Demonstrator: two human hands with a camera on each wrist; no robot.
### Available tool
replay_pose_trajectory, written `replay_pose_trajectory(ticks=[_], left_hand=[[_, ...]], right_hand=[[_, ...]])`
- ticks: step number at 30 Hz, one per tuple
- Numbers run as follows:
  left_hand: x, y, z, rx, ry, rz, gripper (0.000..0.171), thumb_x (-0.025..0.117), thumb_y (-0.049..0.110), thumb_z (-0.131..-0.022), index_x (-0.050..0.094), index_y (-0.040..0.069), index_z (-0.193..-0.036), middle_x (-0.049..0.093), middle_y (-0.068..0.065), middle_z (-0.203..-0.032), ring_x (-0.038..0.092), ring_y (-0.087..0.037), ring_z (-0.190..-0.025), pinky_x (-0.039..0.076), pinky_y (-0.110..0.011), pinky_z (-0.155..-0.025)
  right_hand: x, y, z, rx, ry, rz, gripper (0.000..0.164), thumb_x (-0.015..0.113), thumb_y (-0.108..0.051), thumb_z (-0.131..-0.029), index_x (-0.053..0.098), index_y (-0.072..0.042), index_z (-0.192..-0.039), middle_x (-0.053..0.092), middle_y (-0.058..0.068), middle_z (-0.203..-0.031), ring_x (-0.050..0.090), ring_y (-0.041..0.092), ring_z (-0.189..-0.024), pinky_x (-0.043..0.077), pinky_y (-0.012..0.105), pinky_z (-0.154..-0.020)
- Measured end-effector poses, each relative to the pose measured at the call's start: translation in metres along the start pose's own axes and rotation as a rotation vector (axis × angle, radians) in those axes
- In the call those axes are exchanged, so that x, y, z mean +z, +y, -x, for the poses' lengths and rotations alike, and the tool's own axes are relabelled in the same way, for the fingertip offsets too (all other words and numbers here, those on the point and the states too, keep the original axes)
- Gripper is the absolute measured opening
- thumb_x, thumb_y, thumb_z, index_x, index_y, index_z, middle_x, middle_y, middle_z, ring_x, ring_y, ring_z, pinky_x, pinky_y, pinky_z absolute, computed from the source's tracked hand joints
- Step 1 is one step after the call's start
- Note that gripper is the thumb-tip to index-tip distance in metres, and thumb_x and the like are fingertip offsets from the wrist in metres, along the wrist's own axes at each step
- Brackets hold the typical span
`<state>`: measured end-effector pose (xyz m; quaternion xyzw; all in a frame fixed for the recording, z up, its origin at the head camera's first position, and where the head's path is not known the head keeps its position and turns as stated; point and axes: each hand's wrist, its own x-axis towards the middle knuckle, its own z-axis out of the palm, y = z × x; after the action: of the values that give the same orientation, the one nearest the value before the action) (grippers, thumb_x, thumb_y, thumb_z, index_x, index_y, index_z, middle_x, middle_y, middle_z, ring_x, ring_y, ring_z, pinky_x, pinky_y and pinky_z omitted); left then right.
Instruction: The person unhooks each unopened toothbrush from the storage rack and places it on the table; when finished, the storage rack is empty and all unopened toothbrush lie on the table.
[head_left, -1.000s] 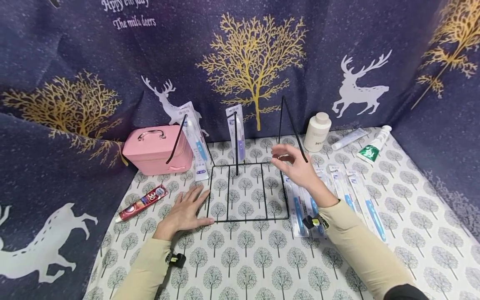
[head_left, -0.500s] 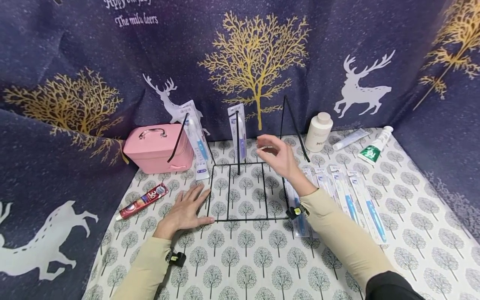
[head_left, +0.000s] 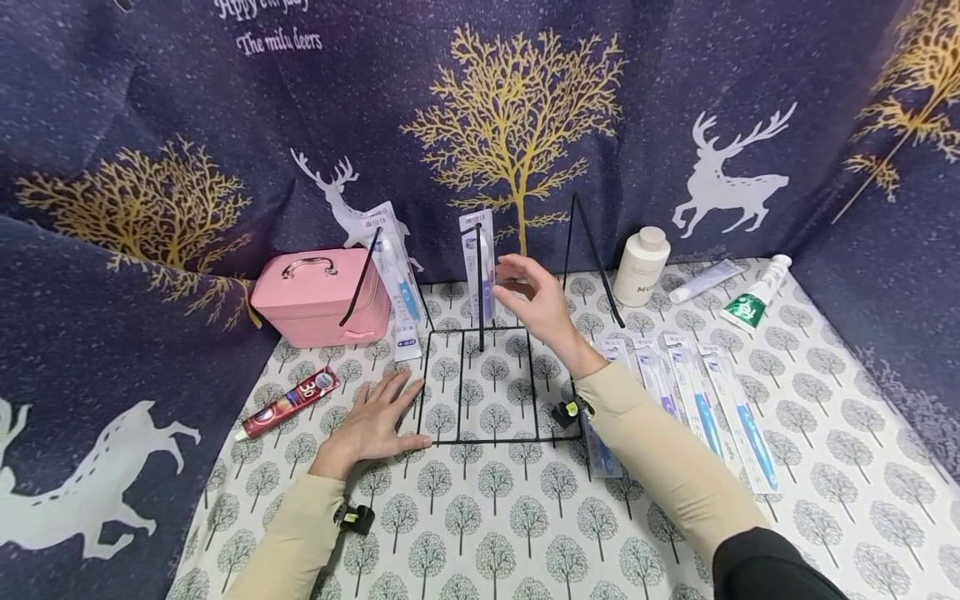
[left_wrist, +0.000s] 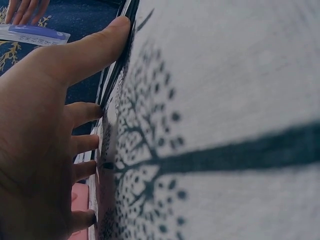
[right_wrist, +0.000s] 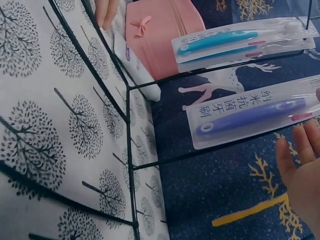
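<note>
A black wire rack [head_left: 487,441] stands on the tree-print cloth. On its middle hook hangs a packaged purple toothbrush [head_left: 470,265], seen closer as a purple toothbrush pack [right_wrist: 245,116] in the right wrist view. Blue toothbrush packs [head_left: 393,265] hang from the left hook. My right hand [head_left: 542,307] is raised just right of the purple pack, fingers slightly bent and thumb apart; whether the fingertips touch the pack cannot be told. My left hand [head_left: 375,423] lies palm down, fingers spread, at the rack's left front side, its thumb [left_wrist: 102,47] by the wire.
Packaged toothbrushes [head_left: 738,412] lie right of the rack. Behind them stand a white bottle [head_left: 642,267], a pale tube [head_left: 707,281] and a green-and-white tube [head_left: 756,293]. To the left are a pink case [head_left: 318,300], a red toothpaste tube [head_left: 288,404] and a white tube [head_left: 407,340].
My right hand has moved left from the right hook to beside the purple toothbrush pack on the middle hook. The left hand has stayed in place.
</note>
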<state>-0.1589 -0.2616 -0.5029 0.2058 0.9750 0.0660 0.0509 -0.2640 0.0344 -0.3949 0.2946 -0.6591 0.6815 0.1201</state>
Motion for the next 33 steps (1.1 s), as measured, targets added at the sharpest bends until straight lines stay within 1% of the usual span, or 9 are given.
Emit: replay_pose_trajectory(ticks=[6,11,15,20,22,25,29,32,33], left_hand=[[0.002,-0.001,-0.001,0.006,0.005,-0.011,0.099,0.047,0.078,-0.070,0.021,0.022,-0.146,0.012,-0.008,-0.154,0.015,-0.034,-0.138,0.013,-0.066,-0.105],[0.002,-0.002,-0.001,-0.001,-0.001,-0.018,0.100,0.045,0.080,-0.069,0.020,0.022,-0.146,0.010,-0.008,-0.154,0.014,-0.034,-0.139,0.013,-0.065,-0.106],[0.002,-0.002,-0.001,0.002,0.003,-0.015,0.100,0.046,0.079,-0.069,0.021,0.021,-0.146,0.011,-0.008,-0.154,0.014,-0.035,-0.138,0.013,-0.066,-0.105],[-0.002,0.000,0.001,0.002,0.006,-0.005,0.098,0.049,0.077,-0.070,0.022,0.021,-0.146,0.013,-0.009,-0.153,0.016,-0.035,-0.138,0.014,-0.065,-0.105],[-0.002,0.001,0.001,-0.003,-0.001,-0.006,0.098,0.049,0.077,-0.070,0.021,0.021,-0.146,0.012,-0.008,-0.154,0.015,-0.034,-0.138,0.014,-0.065,-0.106],[-0.002,0.001,0.000,-0.012,-0.014,-0.010,0.098,0.048,0.077,-0.070,0.019,0.022,-0.147,0.010,-0.007,-0.154,0.013,-0.034,-0.139,0.013,-0.064,-0.106],[-0.001,-0.001,-0.001,-0.019,-0.015,-0.011,0.098,0.048,0.077,-0.070,0.018,0.023,-0.147,0.009,-0.007,-0.154,0.013,-0.033,-0.139,0.013,-0.065,-0.106],[0.000,-0.001,-0.001,-0.020,-0.013,-0.009,0.099,0.047,0.078,-0.070,0.018,0.023,-0.147,0.009,-0.006,-0.154,0.013,-0.033,-0.139,0.013,-0.064,-0.106],[0.001,-0.001,-0.001,-0.019,-0.013,-0.013,0.099,0.047,0.078,-0.070,0.018,0.024,-0.147,0.009,-0.006,-0.154,0.013,-0.033,-0.139,0.013,-0.064,-0.106]], right_hand=[[0.006,0.005,-0.006,0.023,0.033,0.002,0.045,0.063,0.007,-0.080,0.048,0.010,-0.122,0.057,0.030,-0.107,0.055,0.041,-0.100,0.046,0.052,-0.090],[0.012,0.008,-0.010,0.057,0.049,-0.024,0.044,0.063,0.008,-0.078,0.049,0.011,-0.120,0.058,0.031,-0.105,0.057,0.036,-0.097,0.047,0.051,-0.089],[0.016,0.009,-0.011,0.090,0.061,0.004,0.044,0.064,0.008,-0.077,0.050,0.010,-0.119,0.060,0.029,-0.104,0.060,0.031,-0.095,0.049,0.047,-0.089],[0.019,0.011,-0.011,0.126,0.068,0.038,0.040,0.063,0.006,-0.078,0.053,0.008,-0.117,0.062,0.028,-0.103,0.061,0.033,-0.096,0.050,0.039,-0.090],[0.020,0.011,-0.010,0.128,0.066,0.039,0.038,0.063,0.006,-0.079,0.054,0.008,-0.116,0.062,0.028,-0.101,0.061,0.034,-0.096,0.051,0.038,-0.089],[0.021,0.012,-0.009,0.130,0.066,0.022,0.036,0.062,0.006,-0.080,0.055,0.009,-0.114,0.062,0.029,-0.097,0.062,0.031,-0.091,0.053,0.036,-0.085],[0.019,0.012,-0.008,0.131,0.061,0.025,0.034,0.063,0.005,-0.079,0.056,0.008,-0.112,0.063,0.028,-0.094,0.064,0.018,-0.086,0.054,0.032,-0.082],[0.017,0.011,-0.006,0.113,0.051,0.023,0.038,0.064,0.005,-0.079,0.054,0.008,-0.116,0.063,0.028,-0.095,0.064,0.014,-0.084,0.054,0.032,-0.082],[0.016,0.010,-0.004,0.098,0.049,0.018,0.040,0.064,0.006,-0.079,0.053,0.008,-0.118,0.063,0.029,-0.094,0.064,0.015,-0.083,0.055,0.032,-0.080]])
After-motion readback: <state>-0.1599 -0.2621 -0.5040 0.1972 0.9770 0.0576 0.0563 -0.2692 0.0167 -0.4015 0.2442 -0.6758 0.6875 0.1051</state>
